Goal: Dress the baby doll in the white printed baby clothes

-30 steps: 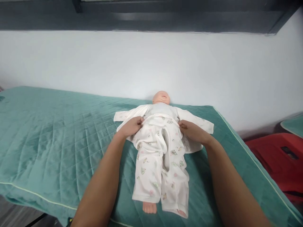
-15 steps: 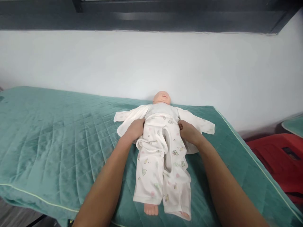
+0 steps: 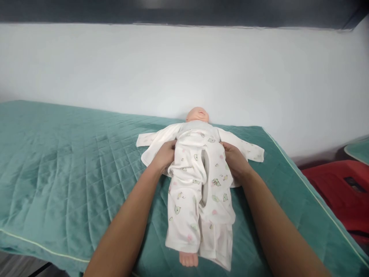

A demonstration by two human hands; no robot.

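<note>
A baby doll (image 3: 197, 114) lies on its back, its head toward the wall. White baby pants (image 3: 187, 184) with small animal prints cover its legs, and the waistband reaches up over the grey-white belly. One bare foot (image 3: 188, 259) sticks out of the left pant leg. The doll's open white jacket (image 3: 161, 139) spreads to both sides, sleeves outstretched. My left hand (image 3: 166, 154) is closed on the left side of the pants near the waist, fingertips partly hidden. At the right side of the waist, my right hand (image 3: 234, 158) grips the pants, its fingers partly tucked behind the cloth.
A green quilted cover (image 3: 72, 165) lies under the doll, with light piping along its edges. Behind it rises a white wall (image 3: 115, 69) with a dark ledge above. A red plastic object (image 3: 340, 192) stands off the right side.
Both hands have drawn the waistband slightly higher up the doll's belly. The right pant leg bulges more at the knee, and the camera view has tilted a little.
</note>
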